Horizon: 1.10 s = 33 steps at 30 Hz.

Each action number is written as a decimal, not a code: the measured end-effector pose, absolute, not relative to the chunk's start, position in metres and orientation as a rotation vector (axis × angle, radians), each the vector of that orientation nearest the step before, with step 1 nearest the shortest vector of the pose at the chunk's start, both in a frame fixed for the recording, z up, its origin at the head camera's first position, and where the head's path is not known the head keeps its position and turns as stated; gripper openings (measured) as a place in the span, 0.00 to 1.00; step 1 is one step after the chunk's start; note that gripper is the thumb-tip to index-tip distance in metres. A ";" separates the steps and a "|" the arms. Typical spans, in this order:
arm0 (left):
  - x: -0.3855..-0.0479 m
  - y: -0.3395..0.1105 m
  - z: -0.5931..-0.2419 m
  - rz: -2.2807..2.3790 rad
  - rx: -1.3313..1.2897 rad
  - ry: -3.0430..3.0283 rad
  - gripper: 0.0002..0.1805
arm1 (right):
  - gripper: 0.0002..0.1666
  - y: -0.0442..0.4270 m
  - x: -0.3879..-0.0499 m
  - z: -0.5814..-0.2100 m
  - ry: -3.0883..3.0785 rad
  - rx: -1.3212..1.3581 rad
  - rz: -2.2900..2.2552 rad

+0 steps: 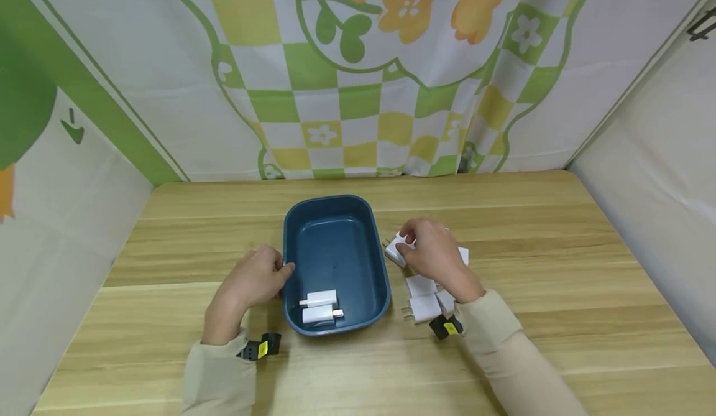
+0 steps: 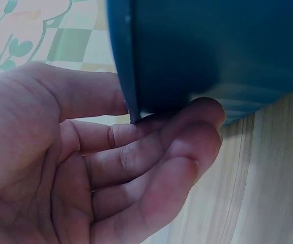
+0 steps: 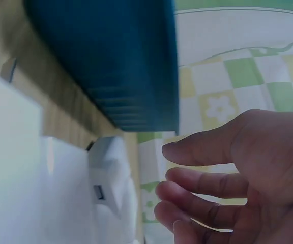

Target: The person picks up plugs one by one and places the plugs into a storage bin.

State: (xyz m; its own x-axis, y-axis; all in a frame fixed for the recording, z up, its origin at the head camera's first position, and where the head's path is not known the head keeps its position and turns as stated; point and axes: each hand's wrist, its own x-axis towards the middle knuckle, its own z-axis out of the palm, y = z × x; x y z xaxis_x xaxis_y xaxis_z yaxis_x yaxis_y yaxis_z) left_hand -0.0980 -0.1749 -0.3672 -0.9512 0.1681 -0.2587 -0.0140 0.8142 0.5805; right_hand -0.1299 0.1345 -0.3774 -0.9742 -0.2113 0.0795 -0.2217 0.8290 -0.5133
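My left hand (image 1: 252,279) grips the left rim of a deep blue plastic box (image 1: 335,254). Its thumb lies over the rim, with the fingers curled against the outer wall, as the left wrist view shows. Two white charger plugs (image 1: 319,314) lie side by side in the box's near end. Right of the box, my right hand (image 1: 436,251) is over a white charger (image 1: 394,251) with metal prongs. In the right wrist view the thumb and loosely bent fingers stand apart with nothing between them, beside a charger (image 3: 108,178) showing its port.
More white chargers (image 1: 425,309) lie grouped below the right hand, close to its wrist, and another (image 1: 463,255) shows beyond it. All stand on a wooden table (image 1: 559,267). A patterned curtain (image 1: 363,105) hangs behind the table's far edge, with pale cloth at both sides.
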 end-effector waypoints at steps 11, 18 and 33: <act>-0.097 -0.173 -0.367 0.870 0.111 2.697 0.17 | 0.10 0.135 -0.136 -0.395 -3.109 0.278 0.708; -0.097 -0.172 -0.366 0.872 0.106 2.697 0.16 | 0.10 0.134 -0.136 -0.394 -3.119 0.318 0.641; -0.097 -0.173 -0.367 0.877 0.116 2.704 0.17 | 0.23 0.133 -0.135 -0.390 -3.178 0.394 0.510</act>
State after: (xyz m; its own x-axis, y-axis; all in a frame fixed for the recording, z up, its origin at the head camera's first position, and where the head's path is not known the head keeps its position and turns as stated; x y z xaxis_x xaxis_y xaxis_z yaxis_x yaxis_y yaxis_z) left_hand -0.0973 -0.1730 -0.3668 -0.9530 0.1660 -0.2534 -0.0144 0.8108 0.5851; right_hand -0.1353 0.1333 -0.3895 -0.9655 -0.2532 -0.0611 -0.2214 0.9212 -0.3200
